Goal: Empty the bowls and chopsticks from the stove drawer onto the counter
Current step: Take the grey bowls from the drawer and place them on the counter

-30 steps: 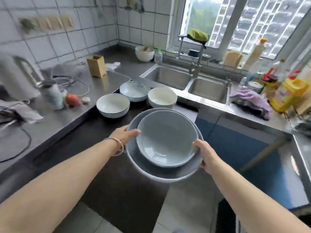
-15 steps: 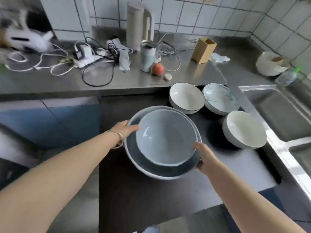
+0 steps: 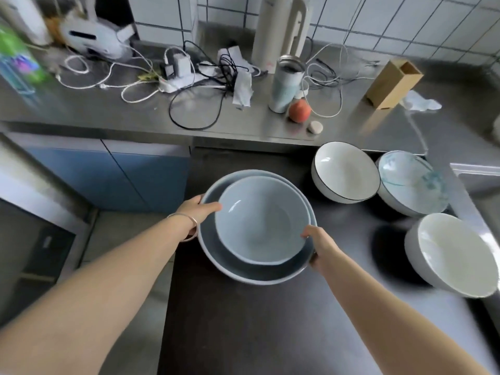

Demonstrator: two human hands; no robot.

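I hold a stack of two blue-grey bowls over the dark stove top (image 3: pixel 243 320). The small light-blue bowl (image 3: pixel 259 223) nests inside the larger dark-blue bowl (image 3: pixel 230 269). My left hand (image 3: pixel 198 209) grips the stack's left rim, thumb over the edge. My right hand (image 3: pixel 320 246) grips the right rim. Three other bowls stand on the stove top to the right: a white bowl with a dark rim (image 3: pixel 345 175), a pale bowl with a blue pattern (image 3: pixel 411 182), and a white bowl (image 3: pixel 454 257). No chopsticks or drawer are in view.
The steel counter (image 3: pixel 108 109) behind holds tangled cables (image 3: pixel 194 77), a thermos cup (image 3: pixel 285 86), a peach (image 3: pixel 299 110), a tall white kettle (image 3: pixel 278 31) and a wooden box (image 3: pixel 393 83). Blue cabinet doors (image 3: pixel 108 177) are at left. A sink edge (image 3: pixel 476 169) lies at right.
My view has swung left from the sink and window to the cluttered counter. The bowl stack stays in both hands and now sits lower, nearer the stove top.
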